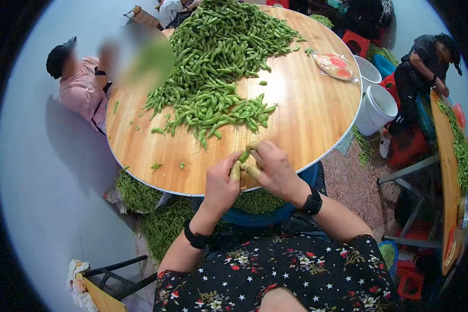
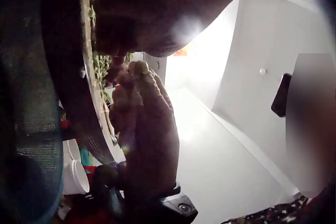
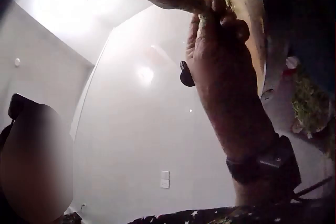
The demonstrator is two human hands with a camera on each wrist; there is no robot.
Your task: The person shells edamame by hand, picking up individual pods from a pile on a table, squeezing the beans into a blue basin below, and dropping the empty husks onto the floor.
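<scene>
Pinching green pod (image 1: 244,156) between left grip (image 1: 221,183) and right grip (image 1: 275,169), at near side of counter (image 1: 307,104), short of pod heap (image 1: 218,52). Apparently opening pod; likely needing firm squeeze next.

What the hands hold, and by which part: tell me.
A green pod, pinched between left hand and right hand; exactly where along it is hidden.

Pale walls (image 1: 34,135); mottled pinkish floor (image 1: 343,190); red stools (image 1: 355,42)
</scene>
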